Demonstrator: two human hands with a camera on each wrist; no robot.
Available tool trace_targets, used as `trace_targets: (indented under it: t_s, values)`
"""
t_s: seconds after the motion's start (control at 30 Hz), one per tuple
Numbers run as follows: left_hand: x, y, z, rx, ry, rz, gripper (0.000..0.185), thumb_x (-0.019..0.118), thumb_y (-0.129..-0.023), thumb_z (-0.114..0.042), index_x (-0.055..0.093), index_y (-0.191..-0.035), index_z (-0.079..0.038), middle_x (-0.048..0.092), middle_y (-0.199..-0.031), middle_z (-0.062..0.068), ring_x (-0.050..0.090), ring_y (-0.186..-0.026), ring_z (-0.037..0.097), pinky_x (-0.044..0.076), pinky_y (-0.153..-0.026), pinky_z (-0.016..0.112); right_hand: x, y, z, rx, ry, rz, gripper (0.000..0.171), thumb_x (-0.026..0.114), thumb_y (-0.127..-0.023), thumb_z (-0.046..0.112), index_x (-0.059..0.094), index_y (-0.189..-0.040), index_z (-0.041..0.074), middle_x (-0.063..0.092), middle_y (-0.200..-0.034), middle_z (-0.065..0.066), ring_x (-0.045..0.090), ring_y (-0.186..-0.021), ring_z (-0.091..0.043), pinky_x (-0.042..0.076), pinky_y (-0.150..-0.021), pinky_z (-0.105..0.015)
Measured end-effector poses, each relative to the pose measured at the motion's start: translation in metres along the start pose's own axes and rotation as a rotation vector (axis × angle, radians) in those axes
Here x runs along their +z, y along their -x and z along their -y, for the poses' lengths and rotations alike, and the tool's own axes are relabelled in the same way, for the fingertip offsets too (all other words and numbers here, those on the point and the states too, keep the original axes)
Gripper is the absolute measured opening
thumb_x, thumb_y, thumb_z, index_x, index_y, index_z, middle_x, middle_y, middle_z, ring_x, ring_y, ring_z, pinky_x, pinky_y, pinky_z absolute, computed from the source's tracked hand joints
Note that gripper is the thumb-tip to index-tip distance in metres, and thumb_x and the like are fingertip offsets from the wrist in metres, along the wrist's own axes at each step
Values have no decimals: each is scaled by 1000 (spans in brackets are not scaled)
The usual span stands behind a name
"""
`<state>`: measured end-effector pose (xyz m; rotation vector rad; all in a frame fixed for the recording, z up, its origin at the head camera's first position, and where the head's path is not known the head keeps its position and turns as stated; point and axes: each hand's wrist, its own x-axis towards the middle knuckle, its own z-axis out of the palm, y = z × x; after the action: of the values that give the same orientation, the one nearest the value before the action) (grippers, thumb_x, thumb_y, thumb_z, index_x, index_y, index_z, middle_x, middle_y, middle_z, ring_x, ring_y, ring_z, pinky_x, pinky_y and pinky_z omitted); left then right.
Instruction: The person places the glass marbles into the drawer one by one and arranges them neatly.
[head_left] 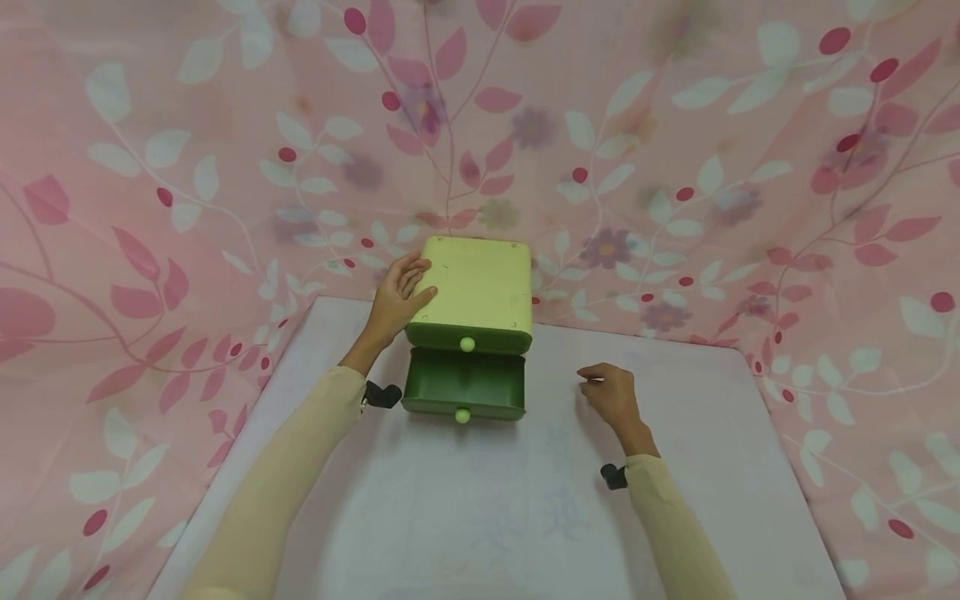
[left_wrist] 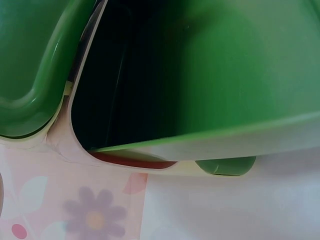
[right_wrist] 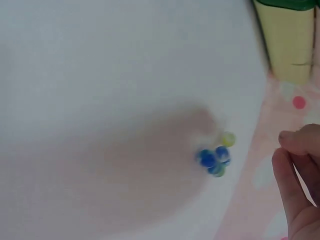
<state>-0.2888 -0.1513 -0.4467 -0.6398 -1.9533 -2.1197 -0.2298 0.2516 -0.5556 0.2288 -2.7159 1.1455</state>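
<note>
A small light-green two-drawer cabinet stands at the back of the table, its upper drawer closed. The lower drawer is pulled out, and its green inside fills much of the left wrist view. My left hand rests on the cabinet's left top edge, fingers extended and thumb on the lid. Away to the right of the drawer is my right hand, thumb tip against the index fingertip and nothing visible between them. Several blue and yellow-green glassy balls cluster close to that hand in the right wrist view.
A white-covered table lies below, casting back the right hand's shadow. Pink floral cloth hangs behind and at both sides. Dark wrist cameras sit at the cuffs.
</note>
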Motion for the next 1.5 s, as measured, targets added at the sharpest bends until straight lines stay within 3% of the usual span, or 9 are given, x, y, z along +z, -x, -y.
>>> trace_targets:
  t_s: [0.27,0.43,0.83,1.23,1.5]
  values:
    - [0,-1,1,0,10,-1,71,63,-87,11,26,-147,11,38,-140,33,33,-138,39,24,-120,39,2,4,-26,55,39,-57,28,61,-76,-14,74,-99,-5,71,-98,-20,70,-89,-34,62,-75,-43]
    - [0,-1,1,-4,13,-6,71,62,-86,13,25,-146,13,38,-139,34,33,-137,39,24,-119,39,6,7,-36,112,45,-82,23,65,-78,-9,74,-99,-4,71,-99,-21,70,-89,-34,61,-76,-43]
    - [0,-2,1,-1,13,8,71,62,-87,12,24,-148,11,37,-140,32,32,-138,38,23,-120,39,15,10,-44,211,46,-80,26,68,-76,-5,74,-102,-3,71,-100,-20,69,-90,-32,61,-77,-42]
    - [0,-1,0,-2,10,7,72,62,-86,12,24,-147,11,37,-139,33,33,-137,38,24,-120,39,19,11,-47,218,42,-99,25,68,-76,-8,74,-100,-4,71,-99,-20,69,-90,-31,61,-77,-41]
    - [1,0,-2,-2,10,16,70,62,-88,10,27,-149,4,36,-141,33,32,-138,39,22,-120,41,18,11,-47,216,51,-95,23,68,-76,-7,75,-99,-2,71,-98,-19,68,-89,-30,60,-78,-42]
